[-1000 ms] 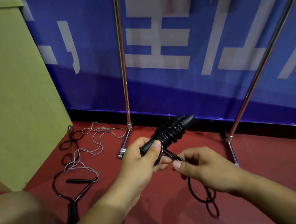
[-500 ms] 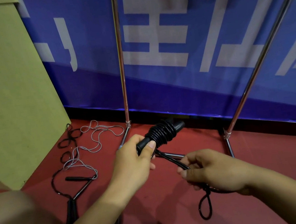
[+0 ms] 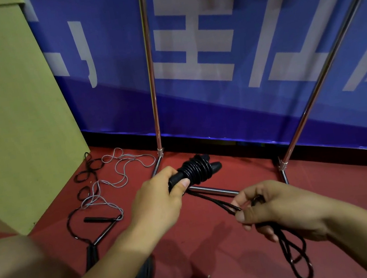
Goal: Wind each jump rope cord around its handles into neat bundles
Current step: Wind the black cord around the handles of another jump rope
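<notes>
Bundle in hand: my left hand (image 3: 156,204) grips the black handles (image 3: 194,172), several cord turns already wound on them.
Free cord: my right hand (image 3: 281,207) pinches the doubled black cord (image 3: 213,200) pulled out from the bundle; a short tail of loops (image 3: 295,257) hangs below that hand.
Left of bundle: a black rope (image 3: 88,224) and a grey rope (image 3: 113,185) lie loose on the floor (image 3: 218,252).
Progress: I judge the first bundle near done, two ropes untouched.

The left hand (image 3: 157,204) reaches forward, fingers curled, thumb pressed along the top of what it grips. The right hand (image 3: 281,210) sits lower, nearer the body, fingers curled, thumb and forefinger pinching. Both forearms are bare.
</notes>
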A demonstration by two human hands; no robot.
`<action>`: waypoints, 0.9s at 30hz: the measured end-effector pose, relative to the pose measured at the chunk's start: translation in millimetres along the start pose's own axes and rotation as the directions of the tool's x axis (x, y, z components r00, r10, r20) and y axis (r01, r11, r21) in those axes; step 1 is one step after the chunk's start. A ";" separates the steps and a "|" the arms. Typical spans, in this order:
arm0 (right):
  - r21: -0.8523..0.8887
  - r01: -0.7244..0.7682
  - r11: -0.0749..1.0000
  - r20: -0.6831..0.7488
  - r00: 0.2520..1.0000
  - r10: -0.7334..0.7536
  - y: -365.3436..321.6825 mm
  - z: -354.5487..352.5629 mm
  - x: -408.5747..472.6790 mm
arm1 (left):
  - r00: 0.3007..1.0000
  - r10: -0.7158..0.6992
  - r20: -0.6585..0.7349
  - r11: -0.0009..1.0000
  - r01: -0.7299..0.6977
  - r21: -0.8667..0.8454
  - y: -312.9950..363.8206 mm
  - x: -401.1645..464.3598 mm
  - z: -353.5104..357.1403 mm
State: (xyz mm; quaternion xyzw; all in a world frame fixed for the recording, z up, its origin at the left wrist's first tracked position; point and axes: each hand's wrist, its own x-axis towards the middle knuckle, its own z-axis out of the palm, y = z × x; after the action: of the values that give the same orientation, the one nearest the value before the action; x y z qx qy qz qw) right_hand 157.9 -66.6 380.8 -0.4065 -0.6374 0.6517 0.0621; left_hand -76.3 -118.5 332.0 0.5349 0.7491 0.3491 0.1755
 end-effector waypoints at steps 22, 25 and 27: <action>-0.570 0.126 0.812 -0.475 0.756 -0.451 -1.8 -13.7 25.6 | 0.759 0.310 0.573 0.944 -0.315 -0.093 23.8 -20.5 7.5; -0.658 0.083 0.748 -0.458 0.745 -0.485 0.2 -15.1 25.5 | 0.753 0.327 0.571 0.941 -0.317 -0.121 24.7 -22.8 6.4; -0.674 0.071 0.735 -0.447 0.753 -0.483 2.2 -16.4 26.4 | 0.760 0.335 0.557 0.939 -0.319 -0.129 24.6 -23.8 6.1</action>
State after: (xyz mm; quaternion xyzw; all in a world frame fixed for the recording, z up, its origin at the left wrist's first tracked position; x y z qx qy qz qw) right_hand 151.4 -38.4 369.3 -0.4809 -0.8173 0.2248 0.2241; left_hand -47.0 -133.9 342.5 0.7346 0.5523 0.2078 0.3350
